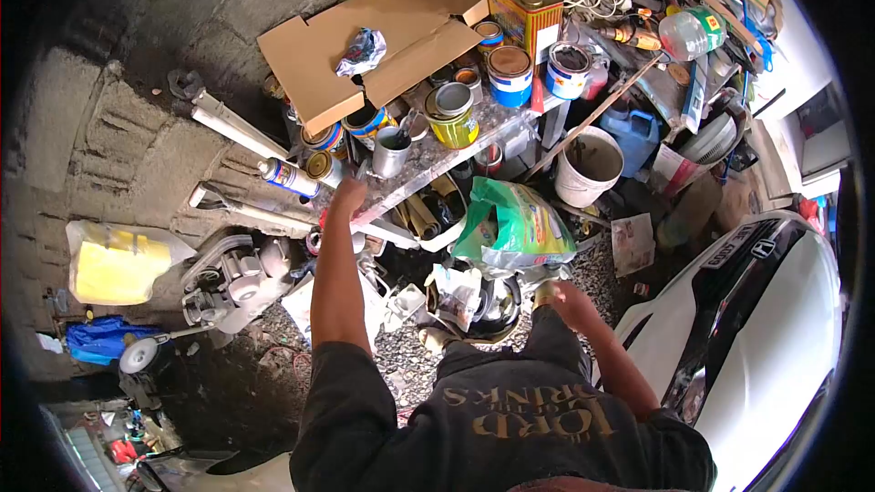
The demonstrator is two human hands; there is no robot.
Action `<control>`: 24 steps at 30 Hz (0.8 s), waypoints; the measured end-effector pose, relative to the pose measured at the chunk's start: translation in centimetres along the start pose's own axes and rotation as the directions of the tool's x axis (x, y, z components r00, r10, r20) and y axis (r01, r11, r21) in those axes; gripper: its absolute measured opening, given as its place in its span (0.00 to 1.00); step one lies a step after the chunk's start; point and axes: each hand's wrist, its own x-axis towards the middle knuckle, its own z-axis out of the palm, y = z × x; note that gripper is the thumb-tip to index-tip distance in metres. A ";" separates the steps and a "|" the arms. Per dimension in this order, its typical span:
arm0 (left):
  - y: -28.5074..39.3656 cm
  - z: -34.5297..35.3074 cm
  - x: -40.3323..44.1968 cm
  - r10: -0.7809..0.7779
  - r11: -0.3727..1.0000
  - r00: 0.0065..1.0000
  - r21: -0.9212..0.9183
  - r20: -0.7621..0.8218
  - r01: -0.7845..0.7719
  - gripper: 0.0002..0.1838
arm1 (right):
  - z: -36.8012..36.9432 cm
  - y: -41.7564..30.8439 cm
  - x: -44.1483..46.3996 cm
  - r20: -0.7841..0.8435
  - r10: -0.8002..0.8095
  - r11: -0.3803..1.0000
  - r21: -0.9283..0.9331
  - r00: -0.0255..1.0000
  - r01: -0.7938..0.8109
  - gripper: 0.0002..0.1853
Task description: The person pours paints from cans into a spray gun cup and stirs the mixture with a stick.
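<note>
A: What kind of place is it?
B: A cluttered work space, with a rough block wall [91, 128] and a stained bench [495, 138] crowded with tins.

A: Where's the grey pot [390, 162]?
B: On the bench, near its front edge, with something dark inside. The left hand [348, 193] is just beside it, fingers drawn fairly close together; I can't tell whether they grip anything.

A: And the right hand [572, 303]?
B: Low, by the right leg, just below a green bag [519, 228]. Something pale shows at its fingers, but I can't tell if it's held.

A: What's around the pot?
B: A gold-lidded tin [323, 166] to its left, a spray can [290, 178] beyond that, and a yellow tin [456, 130] to its right.

A: Further out?
B: Cardboard [314, 50] at the back with a crumpled wrapper [362, 52] on it, a white bucket [581, 189] right of the bag, and a white car [770, 319] far right.
</note>
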 end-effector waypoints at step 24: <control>-1.1 4.6 -44.8 -0.334 0.745 0.936 -0.578 0.111 0.334 0.15 | 5.2 -24.7 4.5 0.333 -0.632 0.775 0.235 0.700 0.587 0.12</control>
